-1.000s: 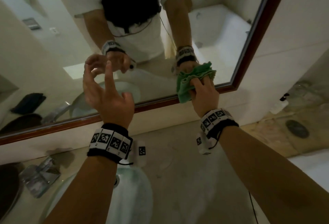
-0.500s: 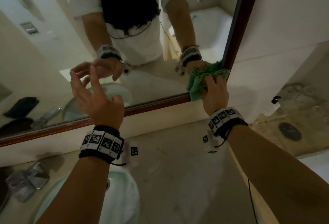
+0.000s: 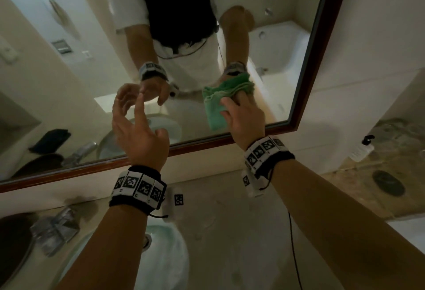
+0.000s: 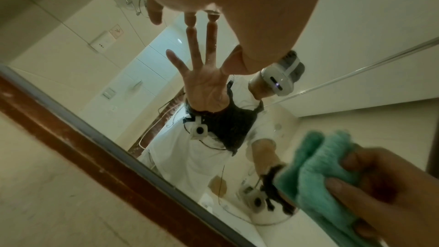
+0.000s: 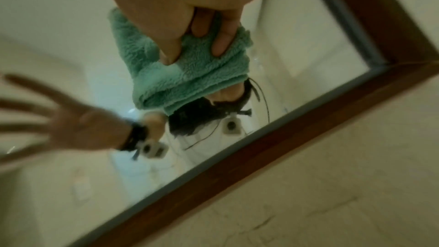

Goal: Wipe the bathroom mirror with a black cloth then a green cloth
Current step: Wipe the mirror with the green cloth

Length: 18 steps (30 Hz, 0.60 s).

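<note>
Green cloth (image 3: 220, 105) sits bunched under my right hand (image 3: 245, 120), which presses it flat against the glass of the mirror (image 3: 76, 71) in its lower right part, a little above the bottom rail of the wooden frame (image 3: 322, 43) and in from the right corner. From the right wrist camera I see my fingers (image 5: 222, 44) dug into the fluffy folds of the cloth, thumb on one side and fingertips on the other, so that hand is grasping it. My left hand (image 3: 135, 128) is raised in front of the glass to the left of the cloth, fingers spread and holding nothing; on the left wrist view two fingertips (image 4: 190, 19) seem to meet their own reflection, so they may be touching the glass, though I cannot be sure from this angle. Both wrists wear black bands with square printed markers. Below the mirror runs a pale counter (image 3: 230, 232) with a round basin (image 3: 165, 257) set in it, a chrome tap (image 3: 55, 227) at the left, and a small pump bottle (image 3: 361, 149) at the far right. A dark folded cloth shows only as a reflection (image 3: 49, 141) at the mirror's lower left; it looks like the black cloth, lying on the counter out of my direct view.
</note>
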{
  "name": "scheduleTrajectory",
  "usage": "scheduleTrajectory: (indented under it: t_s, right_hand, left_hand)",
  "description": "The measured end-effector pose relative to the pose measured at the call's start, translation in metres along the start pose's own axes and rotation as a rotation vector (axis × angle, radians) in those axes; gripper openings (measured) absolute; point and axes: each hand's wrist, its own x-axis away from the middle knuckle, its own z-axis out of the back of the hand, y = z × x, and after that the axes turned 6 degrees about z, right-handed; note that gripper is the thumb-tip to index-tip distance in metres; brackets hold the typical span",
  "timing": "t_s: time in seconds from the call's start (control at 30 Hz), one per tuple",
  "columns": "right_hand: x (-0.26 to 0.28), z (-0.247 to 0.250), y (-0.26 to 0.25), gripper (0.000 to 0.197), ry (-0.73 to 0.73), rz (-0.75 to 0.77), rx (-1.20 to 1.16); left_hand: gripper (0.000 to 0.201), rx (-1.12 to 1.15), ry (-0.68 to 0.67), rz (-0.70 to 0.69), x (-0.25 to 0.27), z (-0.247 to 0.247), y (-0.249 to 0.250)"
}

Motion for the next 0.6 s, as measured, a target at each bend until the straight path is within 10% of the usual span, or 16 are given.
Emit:
scheduleTrajectory:
  t_s: [0.2,0.6]
  right_hand:
    - [0.017,0.025,0.065,0.029,0.065,-0.309,-0.042]
    - [-0.003,0.028,0.034,0.033,0.066,-0.32,-0.05]
  left_hand:
    - [0.081,-0.015,-0.068,0.046,0.0,0.008,0.004]
    - [0.077,-0.033,-0.057,0.003,-0.011,0.028,-0.006]
